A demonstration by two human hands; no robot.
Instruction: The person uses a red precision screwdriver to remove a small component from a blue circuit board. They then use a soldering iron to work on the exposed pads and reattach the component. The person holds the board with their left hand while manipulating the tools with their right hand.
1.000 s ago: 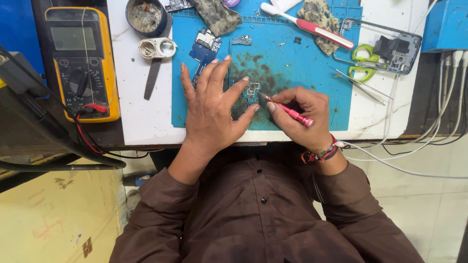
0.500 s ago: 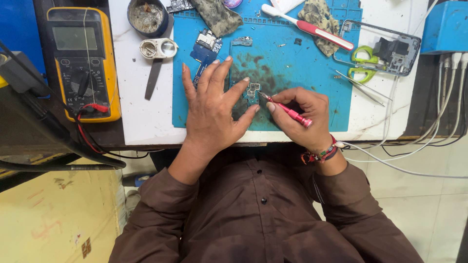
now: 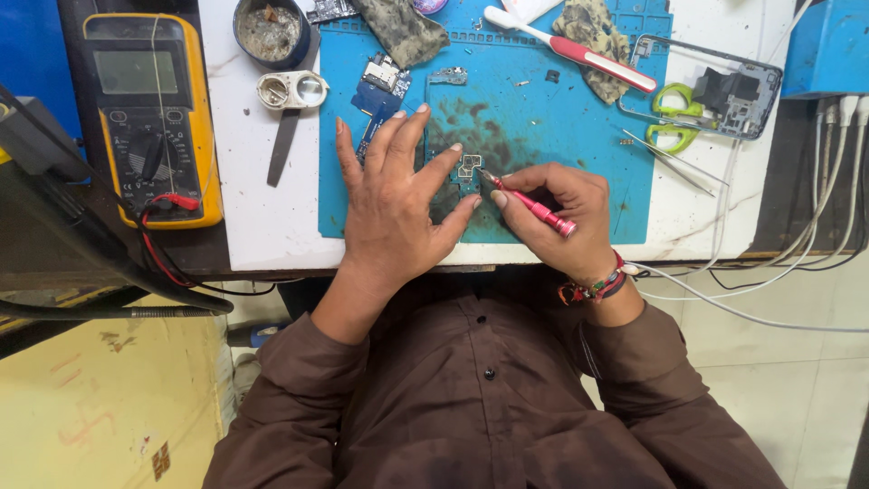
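My left hand (image 3: 394, 204) lies flat on the blue work mat (image 3: 543, 127), fingers spread, its fingertips touching a small circuit board (image 3: 469, 168). My right hand (image 3: 561, 217) grips a thin red screwdriver (image 3: 534, 208), and the tool's tip rests at the right edge of that board. Part of the board is hidden under my left fingers. A second blue circuit board (image 3: 380, 91) lies on the mat just beyond my left hand.
A yellow multimeter (image 3: 149, 113) with red and black leads sits at the left. A round tin (image 3: 270, 32), a loupe (image 3: 290, 91), a red-handled toothbrush (image 3: 579, 52), rags, tweezers (image 3: 674, 158), green scissors (image 3: 674, 118) and a phone frame (image 3: 724, 86) surround the mat. White cables (image 3: 815, 226) hang at the right.
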